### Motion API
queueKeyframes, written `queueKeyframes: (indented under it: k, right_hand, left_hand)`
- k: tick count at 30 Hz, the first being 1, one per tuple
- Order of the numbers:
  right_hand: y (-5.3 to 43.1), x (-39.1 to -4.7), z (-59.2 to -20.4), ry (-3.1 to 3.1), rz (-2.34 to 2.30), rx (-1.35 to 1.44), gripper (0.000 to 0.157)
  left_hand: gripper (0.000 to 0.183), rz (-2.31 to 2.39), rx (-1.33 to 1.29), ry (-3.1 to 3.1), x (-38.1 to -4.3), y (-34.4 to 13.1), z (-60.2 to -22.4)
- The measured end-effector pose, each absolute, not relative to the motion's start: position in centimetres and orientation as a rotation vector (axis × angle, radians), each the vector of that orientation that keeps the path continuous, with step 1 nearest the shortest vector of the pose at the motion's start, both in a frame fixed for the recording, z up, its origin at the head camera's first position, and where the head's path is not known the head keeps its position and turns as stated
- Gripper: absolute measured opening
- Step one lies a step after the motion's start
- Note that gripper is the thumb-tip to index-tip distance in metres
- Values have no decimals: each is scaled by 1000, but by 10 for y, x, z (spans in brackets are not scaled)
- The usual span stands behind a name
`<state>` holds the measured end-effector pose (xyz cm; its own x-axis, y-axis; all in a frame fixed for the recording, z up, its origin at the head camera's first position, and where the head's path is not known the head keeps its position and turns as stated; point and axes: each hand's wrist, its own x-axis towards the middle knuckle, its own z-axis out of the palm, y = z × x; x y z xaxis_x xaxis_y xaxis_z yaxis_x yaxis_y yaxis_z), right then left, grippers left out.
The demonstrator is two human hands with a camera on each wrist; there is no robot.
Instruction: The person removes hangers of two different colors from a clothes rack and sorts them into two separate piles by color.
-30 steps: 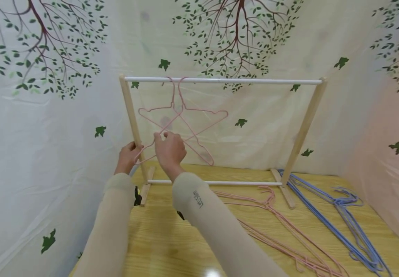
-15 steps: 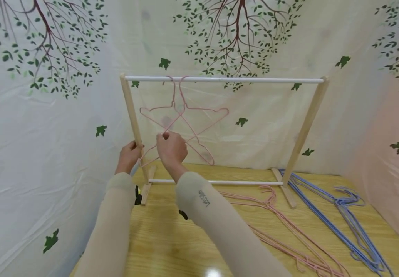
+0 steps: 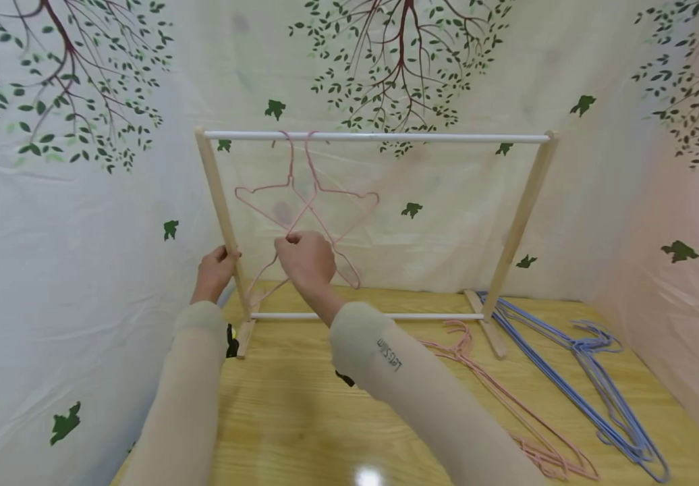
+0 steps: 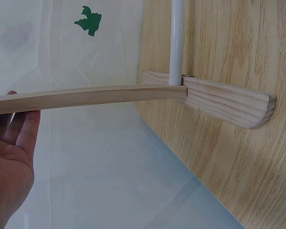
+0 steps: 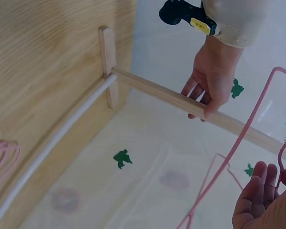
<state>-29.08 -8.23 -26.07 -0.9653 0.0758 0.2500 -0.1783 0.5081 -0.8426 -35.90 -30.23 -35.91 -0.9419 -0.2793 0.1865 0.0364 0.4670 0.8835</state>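
In the head view, my left hand (image 3: pixel 214 273) holds the left wooden post (image 3: pixel 216 194) of a small rack. The left wrist view has its fingers (image 4: pixel 26 131) around the post's edge. My right hand (image 3: pixel 310 266) pinches one arm of a pink wire hanger (image 5: pixel 250 119) between thumb and fingers. That hanger's hook sits over the rack's white top bar (image 3: pixel 422 138), and its held end dips toward the lower left. Beside it on the bar hangs a second pink hanger (image 3: pixel 262 185), crossing it in view. The right hand covers part of both hangers.
On the wooden table (image 3: pixel 301 418) right of the arms lie several pink hangers (image 3: pixel 495 385), with several blue hangers (image 3: pixel 592 364) farther right. A white lower bar (image 3: pixel 422 316) joins the rack's feet. Printed curtains (image 3: pixel 446 256) stand close behind and beside it.
My right hand has shifted a little to the right with the hanger, whose lower left end has swung right and down past the post. The left hand keeps its place on the post.
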Motion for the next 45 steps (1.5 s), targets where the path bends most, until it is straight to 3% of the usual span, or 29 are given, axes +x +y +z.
queueKeyframes:
  k: [14, 26, 33, 45]
  right_hand:
    - [-11, -275, -218, -2696, 1626, 357, 21]
    - [60, -293, -197, -2863, 1511, 424, 22]
    - [96, -317, -212, -2792, 1104, 543, 27]
    - [134, -332, -274, -2447, 1291, 424, 29]
  left_hand:
    - [51, -1500, 222, -2404, -352, -300, -351]
    - [50, -1459, 245, -2417, -347, -300, -351]
    - [49, -1434, 254, -2423, -341, -298, -350]
    - [50, -1491, 252, -2400, -334, -287, -351]
